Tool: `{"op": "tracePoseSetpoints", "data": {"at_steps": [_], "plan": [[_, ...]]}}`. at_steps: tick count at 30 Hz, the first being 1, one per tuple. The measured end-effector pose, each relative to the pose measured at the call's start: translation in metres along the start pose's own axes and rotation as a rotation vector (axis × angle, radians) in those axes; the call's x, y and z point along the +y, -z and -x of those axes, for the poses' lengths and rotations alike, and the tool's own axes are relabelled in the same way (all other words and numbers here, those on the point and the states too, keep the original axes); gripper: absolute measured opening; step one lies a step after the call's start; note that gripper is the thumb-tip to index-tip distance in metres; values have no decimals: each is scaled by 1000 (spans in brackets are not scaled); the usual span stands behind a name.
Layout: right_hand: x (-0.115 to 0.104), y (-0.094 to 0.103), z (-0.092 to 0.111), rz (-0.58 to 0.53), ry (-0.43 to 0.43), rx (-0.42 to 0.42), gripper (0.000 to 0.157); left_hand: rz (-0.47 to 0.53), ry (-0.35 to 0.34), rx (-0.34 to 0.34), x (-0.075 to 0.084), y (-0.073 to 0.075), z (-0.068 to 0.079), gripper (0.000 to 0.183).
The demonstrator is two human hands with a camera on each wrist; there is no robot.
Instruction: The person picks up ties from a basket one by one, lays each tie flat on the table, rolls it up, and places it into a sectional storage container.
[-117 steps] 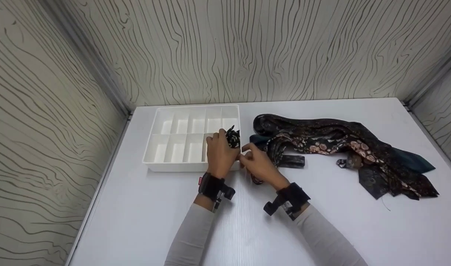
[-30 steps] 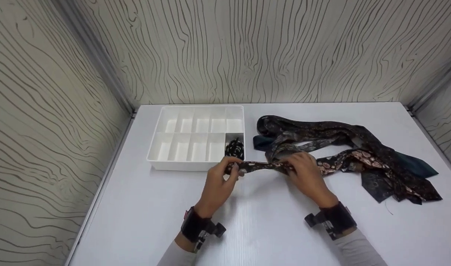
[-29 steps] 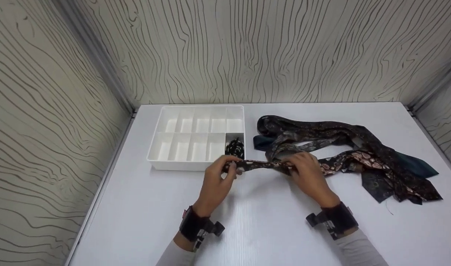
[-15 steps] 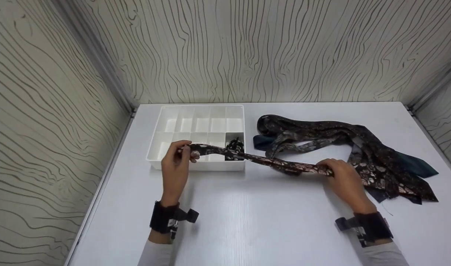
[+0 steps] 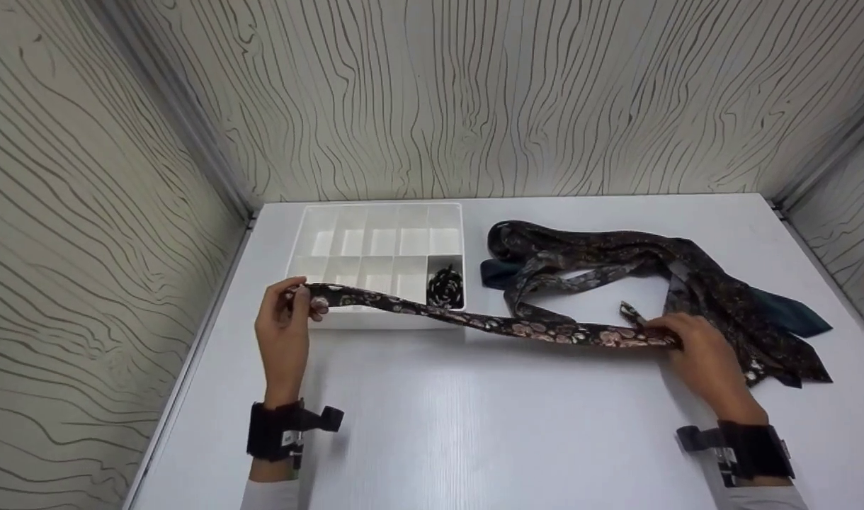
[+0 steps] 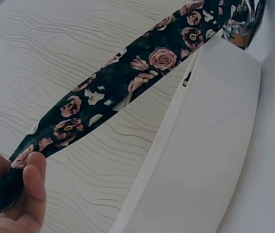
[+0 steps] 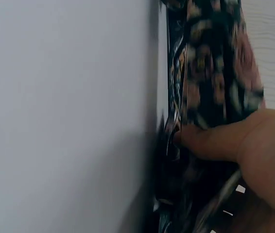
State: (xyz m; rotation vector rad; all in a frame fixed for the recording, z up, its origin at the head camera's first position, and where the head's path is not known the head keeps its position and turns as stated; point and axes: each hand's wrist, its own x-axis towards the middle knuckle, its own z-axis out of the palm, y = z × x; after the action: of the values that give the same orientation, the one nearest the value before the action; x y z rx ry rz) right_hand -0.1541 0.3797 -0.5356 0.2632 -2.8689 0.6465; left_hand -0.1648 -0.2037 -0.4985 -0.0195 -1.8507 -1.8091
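A dark necktie with pink roses (image 5: 489, 324) is stretched between my two hands, passing in front of the tray in the head view. My left hand (image 5: 285, 322) pinches its left end; the left wrist view shows thumb and fingers around the gathered cloth of the floral necktie (image 6: 128, 77). My right hand (image 5: 701, 358) grips it farther along, the rest trailing under and beyond that hand. In the right wrist view the thumb of my right hand (image 7: 234, 143) lies across the blurred cloth. A rolled black-and-white necktie (image 5: 445, 287) sits in the tray's front right compartment.
The white divided tray (image 5: 375, 321) stands at the back left of the white table (image 5: 432, 432). A pile of dark neckties (image 5: 616, 244) lies at the back right, a teal tie end (image 5: 793, 312) sticking out. Patterned wall panels (image 5: 432, 99) close off the back and sides.
Both hands have left the rolled tie in its compartment and taken up the floral necktie from the pile. They have since moved apart, left hand leftward and right hand rightward, drawing it out.
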Motion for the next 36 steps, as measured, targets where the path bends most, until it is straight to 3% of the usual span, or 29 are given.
{"op": "tracePoseSetpoints", "data": {"at_steps": [13,16,21,24,27,33,36], "plan": [[16,19,18,-46,-111,-33,27,9,97,128,2,46,5,20],[13,32,19,-98,-135,-79,30,15,120,155,6,56,5,19],[11,50,20,-153,-189,-250,38,-31,233,157,8,75,6,22],[17,48,20,-130,-224,-325,48,-172,315,111,0,84,10,25],[24,41,22,-110,-254,-337,50,-325,406,38,-10,91,15,30],[31,25,25,-94,-259,-238,46,-481,617,-148,-27,102,20,54],[27,22,23,-38,-232,-189,46,-565,654,-221,-33,105,22,60]]}}
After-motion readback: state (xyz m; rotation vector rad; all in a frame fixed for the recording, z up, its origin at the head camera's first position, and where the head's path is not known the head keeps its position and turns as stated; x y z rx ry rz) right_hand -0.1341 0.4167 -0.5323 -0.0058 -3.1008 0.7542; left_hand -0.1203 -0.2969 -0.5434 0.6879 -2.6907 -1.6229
